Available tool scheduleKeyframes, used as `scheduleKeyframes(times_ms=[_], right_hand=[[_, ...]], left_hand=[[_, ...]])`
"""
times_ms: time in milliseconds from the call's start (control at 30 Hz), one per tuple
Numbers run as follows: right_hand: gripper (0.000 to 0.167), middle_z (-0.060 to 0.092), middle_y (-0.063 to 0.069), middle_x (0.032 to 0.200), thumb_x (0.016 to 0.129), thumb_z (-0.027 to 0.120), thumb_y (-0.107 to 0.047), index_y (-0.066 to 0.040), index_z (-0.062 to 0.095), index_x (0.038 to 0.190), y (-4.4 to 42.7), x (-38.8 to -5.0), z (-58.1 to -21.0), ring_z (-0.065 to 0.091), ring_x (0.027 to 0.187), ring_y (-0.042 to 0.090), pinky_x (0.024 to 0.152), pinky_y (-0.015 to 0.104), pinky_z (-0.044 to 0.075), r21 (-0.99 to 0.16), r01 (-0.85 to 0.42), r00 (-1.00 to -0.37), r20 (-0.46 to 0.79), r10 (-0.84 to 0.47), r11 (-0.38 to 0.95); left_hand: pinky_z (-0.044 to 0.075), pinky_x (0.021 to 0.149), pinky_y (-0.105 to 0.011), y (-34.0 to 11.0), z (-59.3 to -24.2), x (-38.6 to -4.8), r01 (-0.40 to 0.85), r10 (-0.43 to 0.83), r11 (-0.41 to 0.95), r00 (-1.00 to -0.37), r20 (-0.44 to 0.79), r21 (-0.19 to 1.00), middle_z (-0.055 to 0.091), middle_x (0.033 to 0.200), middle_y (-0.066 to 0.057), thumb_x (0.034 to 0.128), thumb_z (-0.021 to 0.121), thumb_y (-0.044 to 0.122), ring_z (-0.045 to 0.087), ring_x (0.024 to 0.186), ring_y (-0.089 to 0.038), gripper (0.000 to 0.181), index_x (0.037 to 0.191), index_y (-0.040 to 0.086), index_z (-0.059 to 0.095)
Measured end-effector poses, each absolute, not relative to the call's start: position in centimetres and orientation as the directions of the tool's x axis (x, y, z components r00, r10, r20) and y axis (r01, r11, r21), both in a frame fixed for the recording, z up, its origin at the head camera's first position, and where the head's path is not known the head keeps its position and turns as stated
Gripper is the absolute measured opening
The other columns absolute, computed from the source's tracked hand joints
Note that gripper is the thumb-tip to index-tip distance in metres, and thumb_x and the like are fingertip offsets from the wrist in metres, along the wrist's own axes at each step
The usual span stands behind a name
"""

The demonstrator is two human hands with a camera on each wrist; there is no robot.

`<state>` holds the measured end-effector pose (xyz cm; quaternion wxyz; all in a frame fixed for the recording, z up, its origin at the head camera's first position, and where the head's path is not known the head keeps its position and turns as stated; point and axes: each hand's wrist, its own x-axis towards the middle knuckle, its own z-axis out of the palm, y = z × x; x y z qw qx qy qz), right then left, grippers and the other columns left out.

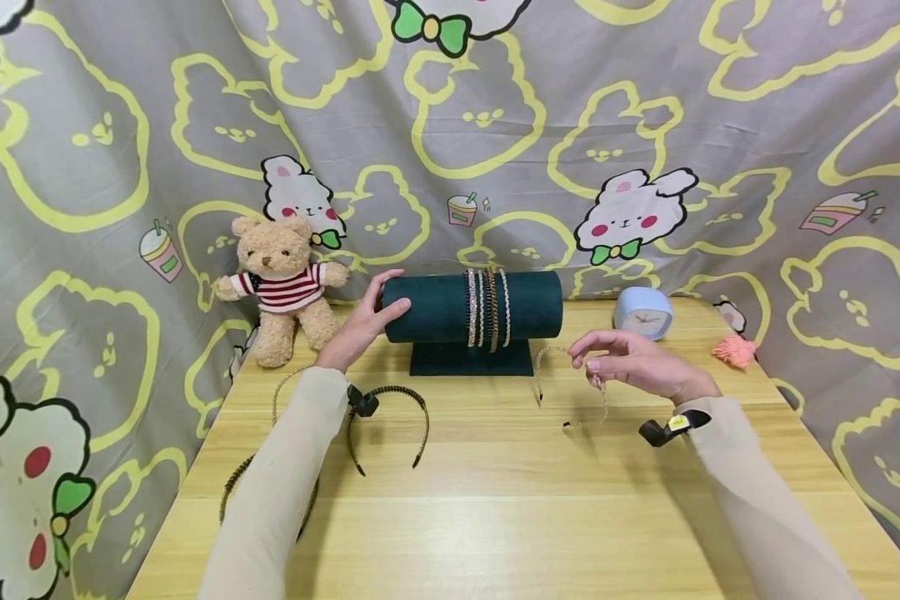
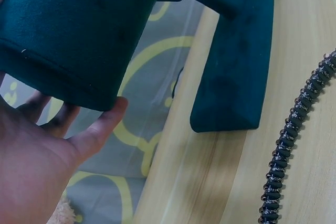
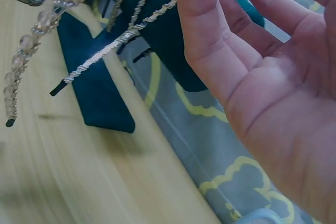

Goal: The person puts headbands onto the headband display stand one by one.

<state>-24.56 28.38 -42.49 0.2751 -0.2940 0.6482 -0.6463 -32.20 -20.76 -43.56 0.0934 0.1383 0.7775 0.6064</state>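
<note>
A dark green velvet roll stand (image 1: 431, 310) stands at the back of the table, several headbands (image 1: 492, 308) looped side by side round its roll. My left hand (image 1: 363, 325) grips the roll's left end; in the left wrist view the thumb (image 2: 100, 132) touches the edge and the other fingers go behind it. To the right of the stand, just above the table, my right hand (image 1: 637, 365) pinches a headband with clear pinkish beads (image 3: 26, 45). Its two black-tipped ends hang apart, towards the stand. The pinching fingertips lie outside the right wrist view.
A dark beaded headband (image 1: 423, 404) lies by my left wrist. Another dark headband (image 1: 234, 482) and a thin gold one (image 1: 276, 400) are partly under my left sleeve. A teddy bear (image 1: 287, 287), a blue clock (image 1: 643, 313) and a pink tassel-like thing (image 1: 735, 352) stand near the curtain.
</note>
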Motion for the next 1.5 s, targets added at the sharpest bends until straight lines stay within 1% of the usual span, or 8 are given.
scheduleKeyframes(times_ms=[200,367,700,800,1033,1233,1333,1500], right_hand=[[0.035,0.072,0.004,0.122,0.109,0.049,0.010,-0.006,0.069,0.133,28.9,-24.7,-42.2,0.071,0.086,0.012,0.078,0.027,0.063,-0.995,-0.071,-0.724,0.103,-0.682,-0.075],[0.033,0.072,0.001,0.123,0.110,0.050,0.008,-0.008,0.069,0.132,29.2,-24.6,-41.9,0.070,0.089,0.011,0.079,0.026,0.063,-0.994,-0.066,-0.764,0.103,-0.637,-0.082],[0.040,0.072,0.003,0.121,0.109,0.043,0.014,-0.007,0.070,0.130,31.0,-24.5,-40.7,0.073,0.091,0.012,0.078,0.025,0.063,-0.985,-0.059,-0.773,0.147,-0.617,-0.161],[0.038,0.071,0.002,0.122,0.110,0.045,0.011,-0.007,0.069,0.132,31.4,-24.6,-40.5,0.072,0.090,0.012,0.079,0.025,0.063,-0.989,-0.079,-0.804,0.138,-0.579,-0.126],[0.029,0.068,0.007,0.124,0.112,0.056,-0.001,-0.007,0.068,0.138,30.2,-25.5,-40.2,0.072,0.087,0.015,0.078,0.027,0.064,-0.992,-0.115,-0.896,0.124,-0.426,-0.048],[0.027,0.068,0.003,0.123,0.110,0.065,-0.010,-0.012,0.070,0.136,28.8,-26.2,-40.1,0.073,0.089,0.014,0.083,0.026,0.064,-0.996,-0.087,-0.958,0.087,-0.273,-0.011],[0.030,0.068,0.002,0.126,0.109,0.068,-0.013,-0.008,0.069,0.139,28.0,-26.7,-40.0,0.073,0.091,0.015,0.085,0.026,0.064,-0.996,-0.093,-0.968,0.086,-0.235,0.019],[0.044,0.067,0.005,0.133,0.108,0.070,-0.015,-0.001,0.059,0.148,26.9,-27.5,-39.9,0.074,0.094,0.015,0.087,0.027,0.064,-0.993,-0.104,-0.973,0.090,-0.214,0.051]], left_hand=[[0.027,0.128,-0.071,-20.8,-43.5,-32.2,0.095,0.324,0.229,-0.946,0.016,0.969,0.004,0.184,0.000,0.1058,0.067,0.054,0.013,0.168,-0.032,0.066,0.163,0.050,0.034],[0.028,0.127,-0.074,-20.8,-43.3,-32.1,0.085,0.316,0.237,-0.949,0.006,0.968,-0.001,0.184,0.000,0.1059,0.067,0.054,0.011,0.169,-0.034,0.068,0.164,0.049,0.032],[0.028,0.126,-0.075,-20.5,-43.0,-32.1,0.088,0.323,0.227,-0.946,0.011,0.970,-0.002,0.184,0.000,0.1067,0.067,0.051,0.013,0.168,-0.035,0.067,0.165,0.047,0.033],[0.028,0.126,-0.075,-20.5,-43.0,-32.0,0.089,0.325,0.228,-0.946,0.011,0.969,-0.002,0.184,0.000,0.1066,0.067,0.051,0.013,0.168,-0.035,0.068,0.165,0.047,0.033],[0.029,0.128,-0.070,-20.6,-43.3,-32.1,0.093,0.321,0.223,-0.947,0.017,0.970,0.012,0.181,-0.004,0.1070,0.067,0.050,0.025,0.163,-0.038,0.067,0.165,0.046,0.033],[0.031,0.127,-0.071,-20.6,-43.3,-32.2,0.084,0.324,0.213,-0.946,0.010,0.973,0.010,0.182,-0.003,0.1073,0.067,0.049,0.027,0.161,-0.040,0.070,0.167,0.041,0.031],[0.031,0.126,-0.071,-20.6,-43.3,-32.2,0.083,0.322,0.212,-0.947,0.010,0.974,0.011,0.181,-0.004,0.1073,0.067,0.049,0.029,0.160,-0.041,0.068,0.165,0.044,0.032],[0.031,0.126,-0.071,-20.6,-43.4,-32.2,0.085,0.322,0.216,-0.947,0.011,0.973,0.010,0.181,-0.004,0.1073,0.067,0.049,0.028,0.160,-0.041,0.067,0.165,0.045,0.033]])
